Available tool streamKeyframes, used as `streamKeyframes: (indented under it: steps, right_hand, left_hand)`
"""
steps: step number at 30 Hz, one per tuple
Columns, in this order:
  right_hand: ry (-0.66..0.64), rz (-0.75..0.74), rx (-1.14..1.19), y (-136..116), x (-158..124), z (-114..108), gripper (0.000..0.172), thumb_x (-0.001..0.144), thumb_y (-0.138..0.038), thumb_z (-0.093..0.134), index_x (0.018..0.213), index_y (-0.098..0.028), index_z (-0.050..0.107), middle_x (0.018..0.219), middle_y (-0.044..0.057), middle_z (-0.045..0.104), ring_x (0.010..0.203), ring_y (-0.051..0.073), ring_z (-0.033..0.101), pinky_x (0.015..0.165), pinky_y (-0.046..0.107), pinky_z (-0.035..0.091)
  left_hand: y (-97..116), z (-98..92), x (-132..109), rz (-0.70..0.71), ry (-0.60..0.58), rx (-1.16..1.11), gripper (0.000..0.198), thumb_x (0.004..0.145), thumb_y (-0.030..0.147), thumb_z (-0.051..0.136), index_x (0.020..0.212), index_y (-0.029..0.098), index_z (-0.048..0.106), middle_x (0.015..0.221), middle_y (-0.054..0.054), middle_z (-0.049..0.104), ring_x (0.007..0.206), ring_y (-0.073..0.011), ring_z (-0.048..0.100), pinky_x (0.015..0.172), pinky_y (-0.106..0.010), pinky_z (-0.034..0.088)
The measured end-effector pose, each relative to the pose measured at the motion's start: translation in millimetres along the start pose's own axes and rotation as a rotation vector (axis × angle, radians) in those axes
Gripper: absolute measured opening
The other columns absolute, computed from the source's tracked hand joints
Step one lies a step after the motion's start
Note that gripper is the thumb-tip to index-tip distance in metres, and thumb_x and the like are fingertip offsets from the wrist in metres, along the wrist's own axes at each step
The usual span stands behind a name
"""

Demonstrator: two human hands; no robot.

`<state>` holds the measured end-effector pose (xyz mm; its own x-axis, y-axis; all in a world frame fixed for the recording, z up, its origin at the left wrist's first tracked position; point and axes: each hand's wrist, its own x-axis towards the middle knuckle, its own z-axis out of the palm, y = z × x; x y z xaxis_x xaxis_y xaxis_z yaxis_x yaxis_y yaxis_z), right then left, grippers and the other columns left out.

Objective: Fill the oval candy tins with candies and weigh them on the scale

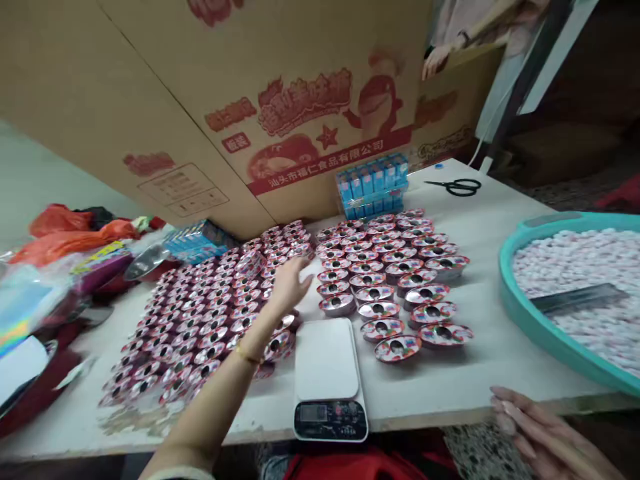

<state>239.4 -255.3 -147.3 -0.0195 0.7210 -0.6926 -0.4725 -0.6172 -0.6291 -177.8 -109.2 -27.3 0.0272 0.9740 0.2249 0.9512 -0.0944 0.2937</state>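
Note:
Many oval red-and-white tins (383, 327) with dark round holes on top stand in rows on the white table. My left hand (290, 283) reaches over the gap between the two groups of tins. Its thumb is apart from the fingers, and nothing shows in it; whether it touches a tin is unclear. A white kitchen scale (327, 367) with a bare platform sits at the table's front edge. My right hand (530, 427) is at the lower right, near the table edge, its fingers together and whatever they hold too small to tell.
A turquoise basin (510, 280) of pale candies with a metal scoop (580, 297) stands right. Black scissors (460, 187) and blue packs (373, 187) lie behind. Large cardboard boxes (200, 87) line the back, where a person's hand (437, 60) rests. Bags (65, 240) fill the left.

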Motion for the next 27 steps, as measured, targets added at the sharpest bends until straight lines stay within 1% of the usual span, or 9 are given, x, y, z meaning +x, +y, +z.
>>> streamKeyframes:
  steps: [2, 4, 8, 12, 15, 17, 22, 24, 27]
  right_hand:
    - [-0.082, 0.019, -0.018, -13.0, -17.1, 34.7, 0.045, 0.052, -0.030, 0.087, 0.095, -0.022, 0.073, 0.100, 0.006, 0.070, 0.089, 0.019, 0.067, 0.074, 0.019, 0.059]
    - [-0.164, 0.021, -0.037, -22.1, -33.2, 67.4, 0.040, 0.055, -0.031, 0.087, 0.091, -0.020, 0.073, 0.088, 0.004, 0.070, 0.079, 0.014, 0.065, 0.070, 0.016, 0.057]
    - [-0.320, 0.042, -0.074, -18.7, -54.3, 117.3, 0.033, 0.064, -0.034, 0.084, 0.091, -0.018, 0.072, 0.079, 0.002, 0.066, 0.069, 0.009, 0.058, 0.063, 0.014, 0.052]
    - [-0.454, 0.081, -0.161, -1.9, -59.8, 142.1, 0.033, 0.069, -0.032, 0.081, 0.094, -0.016, 0.069, 0.076, 0.001, 0.067, 0.061, 0.005, 0.054, 0.060, 0.015, 0.047]
    - [-0.507, 0.064, -0.263, 4.0, -60.7, 153.1, 0.037, 0.068, -0.036, 0.081, 0.095, -0.014, 0.067, 0.074, 0.002, 0.068, 0.060, 0.005, 0.054, 0.060, 0.017, 0.044]
    - [-0.502, 0.009, -0.353, 3.2, -61.1, 160.5, 0.039, 0.066, -0.039, 0.081, 0.093, -0.014, 0.066, 0.071, 0.002, 0.067, 0.059, 0.006, 0.054, 0.058, 0.019, 0.042]
    - [-0.505, -0.162, -0.589, -5.3, -59.9, 181.1, 0.040, 0.065, -0.045, 0.078, 0.088, -0.015, 0.065, 0.065, 0.000, 0.065, 0.055, 0.008, 0.053, 0.058, 0.025, 0.043]
    - [-0.518, -0.201, -0.652, -8.1, -57.6, 190.4, 0.038, 0.066, -0.043, 0.077, 0.088, -0.014, 0.065, 0.064, 0.000, 0.064, 0.054, 0.009, 0.053, 0.058, 0.025, 0.043]
    - [-0.566, -0.260, -0.744, -10.5, -52.7, 208.9, 0.028, 0.071, -0.035, 0.073, 0.086, -0.014, 0.064, 0.061, 0.000, 0.064, 0.052, 0.009, 0.054, 0.056, 0.025, 0.043]
  left_hand:
    - [-48.0, -12.7, -17.1, -0.097, 0.005, 0.058, 0.017, 0.079, 0.034, 0.060, 0.079, 0.017, 0.063, 0.086, -0.013, 0.060, 0.091, -0.0289, 0.058, 0.082, -0.046, 0.040]
    - [-80.5, -14.5, -30.3, -0.161, -0.028, 0.138, 0.021, 0.076, 0.038, 0.062, 0.070, 0.018, 0.062, 0.080, -0.013, 0.057, 0.088, -0.0306, 0.058, 0.079, -0.049, 0.040]
    - [-100.1, -6.6, -41.9, -0.095, -0.051, 0.257, 0.023, 0.076, 0.039, 0.061, 0.069, 0.018, 0.064, 0.085, -0.015, 0.058, 0.091, -0.0320, 0.056, 0.077, -0.050, 0.040]
    - [-77.6, -18.5, -47.3, -0.003, 0.039, 0.271, 0.023, 0.083, 0.036, 0.054, 0.075, 0.019, 0.067, 0.105, -0.015, 0.059, 0.102, -0.0327, 0.052, 0.081, -0.049, 0.040]
    - [-43.6, -36.5, -62.3, 0.134, 0.074, 0.269, 0.021, 0.088, 0.033, 0.049, 0.084, 0.020, 0.066, 0.113, -0.011, 0.058, 0.104, -0.0294, 0.052, 0.082, -0.047, 0.040]
    - [-17.0, -42.5, -78.5, 0.249, 0.016, 0.237, 0.016, 0.088, 0.029, 0.050, 0.085, 0.021, 0.064, 0.108, -0.008, 0.061, 0.097, -0.0244, 0.056, 0.080, -0.042, 0.041]
    - [32.0, -21.8, -117.9, 0.343, -0.249, 0.171, 0.010, 0.087, 0.027, 0.054, 0.087, 0.018, 0.058, 0.090, -0.006, 0.064, 0.082, -0.0206, 0.059, 0.071, -0.035, 0.042]
    - [37.1, -9.3, -125.2, 0.313, -0.278, 0.144, 0.014, 0.087, 0.029, 0.054, 0.094, 0.017, 0.056, 0.089, -0.006, 0.064, 0.082, -0.0216, 0.060, 0.071, -0.035, 0.042]
    - [32.2, -2.2, -129.9, 0.303, -0.223, 0.060, 0.032, 0.087, 0.036, 0.055, 0.113, 0.017, 0.051, 0.098, -0.008, 0.065, 0.091, -0.0237, 0.060, 0.077, -0.036, 0.043]
